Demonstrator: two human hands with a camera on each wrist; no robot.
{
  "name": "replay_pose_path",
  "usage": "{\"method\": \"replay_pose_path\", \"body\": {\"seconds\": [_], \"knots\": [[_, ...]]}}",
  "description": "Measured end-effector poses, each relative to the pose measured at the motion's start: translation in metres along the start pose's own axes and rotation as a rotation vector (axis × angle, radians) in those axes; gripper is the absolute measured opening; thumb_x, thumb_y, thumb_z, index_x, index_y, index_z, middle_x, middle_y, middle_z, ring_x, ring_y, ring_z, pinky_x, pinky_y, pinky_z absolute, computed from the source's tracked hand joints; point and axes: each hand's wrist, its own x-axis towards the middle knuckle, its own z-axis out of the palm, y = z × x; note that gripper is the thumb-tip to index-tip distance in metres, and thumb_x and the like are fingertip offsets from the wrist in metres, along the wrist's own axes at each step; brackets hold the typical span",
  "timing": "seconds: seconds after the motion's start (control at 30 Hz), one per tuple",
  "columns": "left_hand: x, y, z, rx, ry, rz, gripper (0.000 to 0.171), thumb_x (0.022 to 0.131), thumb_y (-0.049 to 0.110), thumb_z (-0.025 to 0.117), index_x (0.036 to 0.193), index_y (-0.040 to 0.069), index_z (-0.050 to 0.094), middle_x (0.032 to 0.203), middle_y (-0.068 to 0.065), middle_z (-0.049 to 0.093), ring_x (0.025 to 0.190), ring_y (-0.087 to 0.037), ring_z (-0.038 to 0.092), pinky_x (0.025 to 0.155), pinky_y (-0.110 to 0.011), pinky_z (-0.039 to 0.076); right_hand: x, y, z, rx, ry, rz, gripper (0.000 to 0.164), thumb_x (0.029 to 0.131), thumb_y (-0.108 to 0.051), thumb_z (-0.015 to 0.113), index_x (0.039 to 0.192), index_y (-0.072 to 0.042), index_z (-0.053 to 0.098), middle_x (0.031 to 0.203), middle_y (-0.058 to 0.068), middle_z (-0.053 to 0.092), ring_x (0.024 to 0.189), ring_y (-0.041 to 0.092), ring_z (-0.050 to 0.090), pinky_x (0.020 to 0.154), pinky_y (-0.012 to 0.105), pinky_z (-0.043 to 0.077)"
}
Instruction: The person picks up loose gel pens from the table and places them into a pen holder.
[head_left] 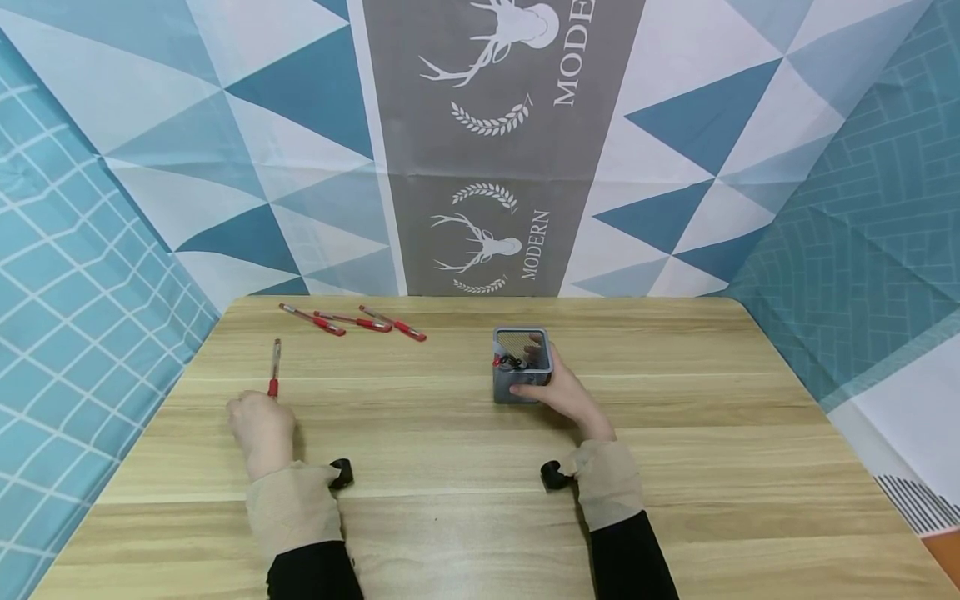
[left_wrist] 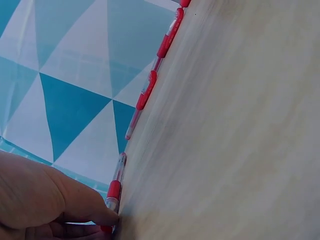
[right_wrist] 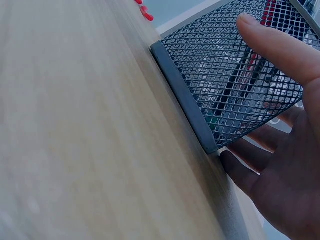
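"MODERN" backdrop (head_left: 300,83) behind one wooden table (head_left: 450,500)

Its grey panel (head_left: 408,125) reads "MODERN" once whole and once cut to "MODE". The right hand (head_left: 570,396) curls thumb and fingers round one mesh holder (head_left: 513,390), its contents (head_left: 513,362) too hidden to count. The left hand (head_left: 262,423) pinches one red pen (head_left: 275,367) at the table's left; three other pens (head_left: 352,320) lie near the far edge.

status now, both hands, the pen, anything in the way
Left hand pinching a red pen on the table. Right hand gripping mesh holder, upright. Three more red pens toward the far edge; nothing seen blocking between hands.
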Motion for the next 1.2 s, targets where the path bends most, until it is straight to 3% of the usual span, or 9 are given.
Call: {"method": "replay_pose_path", "body": {"seconds": [0.17,0.37,0.53,0.7,0.93,1.2], "knots": [[-0.001,0.001,0.000,-0.048,0.012,-0.042,0.040,0.076,-0.003,0.042,0.109,-0.024,0.033,0.103,-0.040,0.036,0.090,-0.048,0.039,0.080,-0.054,0.037,-0.001,-0.001,0.000,-0.003,0.001,-0.006,0.089,0.075,-0.013,0.073,0.144,-0.013,0.016,0.143,0.025,0.028,0.133,0.036,0.027,0.106,0.052,0.025],[0.000,0.000,-0.001,-0.070,0.029,-0.078,0.038,0.082,0.002,0.039,0.108,-0.025,0.039,0.104,-0.040,0.038,0.094,-0.049,0.039,0.082,-0.054,0.036,-0.001,-0.004,0.001,0.000,0.002,-0.014,0.089,0.076,-0.011,0.073,0.144,-0.009,0.015,0.142,0.025,0.029,0.132,0.037,0.028,0.106,0.052,0.026],[0.002,0.002,-0.002,-0.148,0.188,-0.130,0.040,0.091,0.010,0.035,0.110,-0.024,0.044,0.109,-0.038,0.042,0.100,-0.049,0.041,0.086,-0.053,0.036,-0.002,-0.006,0.001,-0.007,-0.002,-0.010,0.089,0.076,-0.012,0.073,0.144,-0.010,0.015,0.143,0.025,0.028,0.133,0.037,0.027,0.106,0.051,0.026],[0.004,0.006,-0.003,-0.304,0.366,-0.145,0.035,0.091,0.009,0.037,0.110,-0.018,0.051,0.115,-0.031,0.043,0.105,-0.045,0.043,0.092,-0.050,0.035,-0.003,-0.007,0.001,-0.011,0.000,-0.003,0.090,0.075,-0.013,0.073,0.144,-0.011,0.015,0.143,0.025,0.028,0.133,0.036,0.027,0.107,0.051,0.025],[0.002,0.015,-0.011,-0.415,0.555,-0.095,0.036,0.094,0.017,0.036,0.112,-0.005,0.057,0.115,-0.021,0.045,0.108,-0.035,0.046,0.092,-0.041,0.040,-0.003,-0.007,0.002,-0.008,0.004,-0.011,0.089,0.076,-0.012,0.073,0.144,-0.012,0.016,0.142,0.025,0.029,0.133,0.037,0.027,0.107,0.051,0.024],[-0.004,0.027,-0.024,-0.465,0.696,-0.022,0.037,0.096,0.023,0.036,0.110,-0.003,0.058,0.114,-0.019,0.048,0.112,-0.030,0.047,0.095,-0.035,0.040,-0.002,-0.005,0.002,-0.011,0.007,-0.008,0.089,0.076,-0.012,0.073,0.144,-0.010,0.016,0.142,0.026,0.029,0.132,0.037,0.027,0.107,0.052,0.024]]}}
